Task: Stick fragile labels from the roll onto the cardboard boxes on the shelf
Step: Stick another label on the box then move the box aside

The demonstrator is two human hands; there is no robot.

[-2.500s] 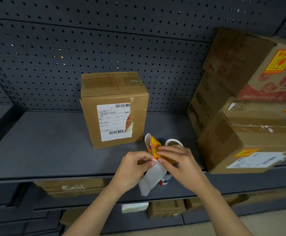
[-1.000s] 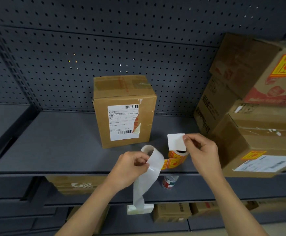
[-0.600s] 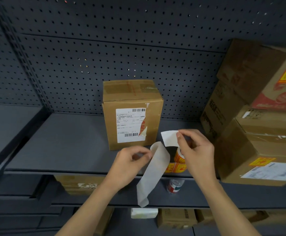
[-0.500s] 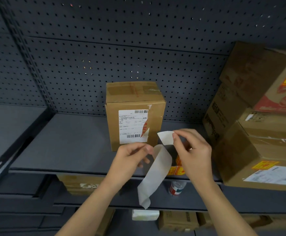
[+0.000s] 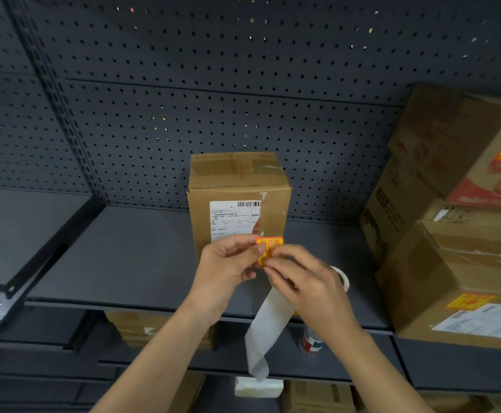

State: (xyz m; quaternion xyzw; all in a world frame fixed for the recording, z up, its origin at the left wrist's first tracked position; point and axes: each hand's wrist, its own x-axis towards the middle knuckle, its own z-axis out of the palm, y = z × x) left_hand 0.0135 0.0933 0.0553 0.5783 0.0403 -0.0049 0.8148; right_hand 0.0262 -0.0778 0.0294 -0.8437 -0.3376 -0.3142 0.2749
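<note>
An upright cardboard box (image 5: 237, 180) with a white shipping label stands in the middle of the grey shelf (image 5: 124, 263). In front of its lower part, my left hand (image 5: 225, 266) and my right hand (image 5: 305, 281) both pinch an orange and yellow fragile label (image 5: 268, 248). A white strip of empty backing paper (image 5: 268, 326) hangs down from under my right hand. Part of the label roll (image 5: 342, 278) shows behind my right hand.
Stacked cardboard boxes (image 5: 451, 228) with yellow fragile labels fill the shelf's right side. A dark pegboard wall (image 5: 213, 114) backs the shelf. Lower shelves hold more boxes (image 5: 142, 329), a small can (image 5: 311, 342) and a white packet (image 5: 258, 387).
My right hand turned the peeled label so its orange face shows. Both hands came together on it, close to the box front. The view shifted left and closer.
</note>
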